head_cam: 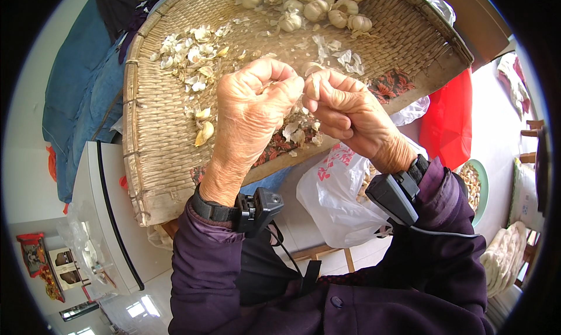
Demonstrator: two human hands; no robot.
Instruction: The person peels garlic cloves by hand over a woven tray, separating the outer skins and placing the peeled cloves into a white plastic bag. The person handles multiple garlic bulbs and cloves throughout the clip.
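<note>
My left hand [258,100] is raised over a woven winnowing basket [164,103], thumb and fingers pinched together. What lies inside that pinch is hidden by the fingers. Its fingertips meet those of my right hand [350,105], which pinches a small pale piece of garlic [313,88], apparently a clove. Beyond the hands, whole garlic bulbs [316,11] are heaped at the basket's far side. Loose garlic skins [199,46] lie to the left, with a yellowish garlic clove [204,133] beside my left wrist. More papery skins [350,61] are scattered beyond my right hand.
Below the basket's near edge hangs a white plastic bag [335,199] with red print. A red bag [449,116] is at the right, near a green basin [481,190] holding small pale pieces. Blue cloth [81,94] and a white cabinet [118,216] are at the left.
</note>
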